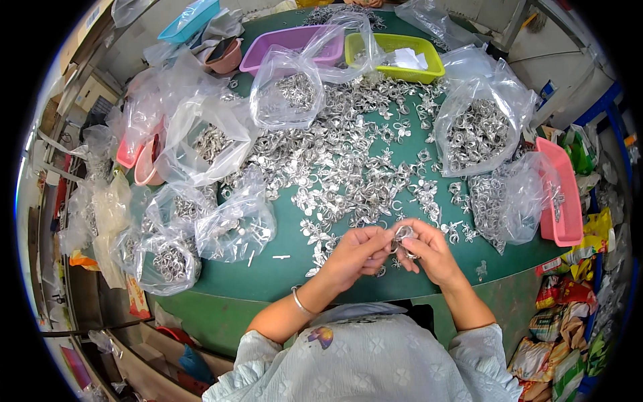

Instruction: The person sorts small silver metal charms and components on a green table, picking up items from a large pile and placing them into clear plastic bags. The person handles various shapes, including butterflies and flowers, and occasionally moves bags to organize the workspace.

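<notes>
Near the front edge of the green table, my two hands meet over a few small silver metal rings. My right hand (429, 253) is closed around the silver rings (406, 234), which show between its thumb and fingers. My left hand (362, 253) touches them from the left, thumb and fingertips pinched; what lies inside that pinch is too small to make out. Just beyond my hands spreads a large heap of loose silver rings (341, 157), many with flower or leaf shapes. Several pieces lie scattered close to my fingers.
Clear plastic bags of silver pieces stand left (167, 261) and right (477, 134). At the back are a purple basket (251, 57) and a yellow-green basket (429, 72). A pink tray (568, 201) sits at the right edge. Small white sticks (281, 256) lie left of my hands.
</notes>
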Action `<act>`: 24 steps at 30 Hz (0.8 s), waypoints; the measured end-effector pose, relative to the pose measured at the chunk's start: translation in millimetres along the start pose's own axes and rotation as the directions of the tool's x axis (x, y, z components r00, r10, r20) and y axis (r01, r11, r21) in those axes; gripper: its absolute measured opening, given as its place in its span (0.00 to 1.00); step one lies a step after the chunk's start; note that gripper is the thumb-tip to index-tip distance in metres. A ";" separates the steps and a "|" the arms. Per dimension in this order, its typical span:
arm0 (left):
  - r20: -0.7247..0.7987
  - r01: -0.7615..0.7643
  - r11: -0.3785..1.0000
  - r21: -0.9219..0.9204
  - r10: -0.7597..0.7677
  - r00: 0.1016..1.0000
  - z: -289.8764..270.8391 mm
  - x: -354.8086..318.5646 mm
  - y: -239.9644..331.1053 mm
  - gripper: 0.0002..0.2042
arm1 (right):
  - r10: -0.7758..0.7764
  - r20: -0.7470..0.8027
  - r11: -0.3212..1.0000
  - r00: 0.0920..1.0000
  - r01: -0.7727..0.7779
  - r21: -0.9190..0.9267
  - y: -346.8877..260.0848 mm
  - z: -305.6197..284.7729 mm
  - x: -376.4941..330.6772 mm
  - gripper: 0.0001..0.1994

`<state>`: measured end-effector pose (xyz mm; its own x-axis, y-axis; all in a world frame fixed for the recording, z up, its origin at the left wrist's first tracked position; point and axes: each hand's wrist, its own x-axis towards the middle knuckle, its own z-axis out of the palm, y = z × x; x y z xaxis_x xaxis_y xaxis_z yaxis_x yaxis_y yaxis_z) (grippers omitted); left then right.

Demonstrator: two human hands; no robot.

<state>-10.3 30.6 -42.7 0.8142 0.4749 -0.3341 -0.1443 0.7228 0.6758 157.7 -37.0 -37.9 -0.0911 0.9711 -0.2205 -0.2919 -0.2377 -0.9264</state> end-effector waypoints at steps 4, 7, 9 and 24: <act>-0.101 0.000 0.997 0.082 0.008 0.995 -2.7 1.3 -0.6 0.14 | -0.027 -0.018 0.996 0.999 0.025 -0.088 -4.4 7.0 0.9 0.10; 0.088 0.149 0.972 -0.184 -0.135 0.987 -9.1 2.5 -0.1 0.13 | -0.069 -0.021 0.989 0.997 0.065 -0.131 -2.5 5.4 1.5 0.11; 0.121 0.247 0.940 -0.237 -0.224 0.967 -12.2 3.0 1.5 0.12 | -0.112 -0.030 0.980 0.993 0.105 -0.169 -0.5 4.8 1.9 0.12; -0.175 -0.078 0.748 -0.659 -0.051 0.983 -6.9 3.6 -17.2 0.09 | -0.199 0.131 0.957 0.971 0.221 -0.187 10.5 3.7 -4.5 0.12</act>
<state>-8.7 23.3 -60.1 0.7097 0.5177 -0.4778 -0.5423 0.8344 0.0986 151.5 -43.9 -45.5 -0.1556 0.9878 0.0098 -0.1216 -0.0093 -0.9925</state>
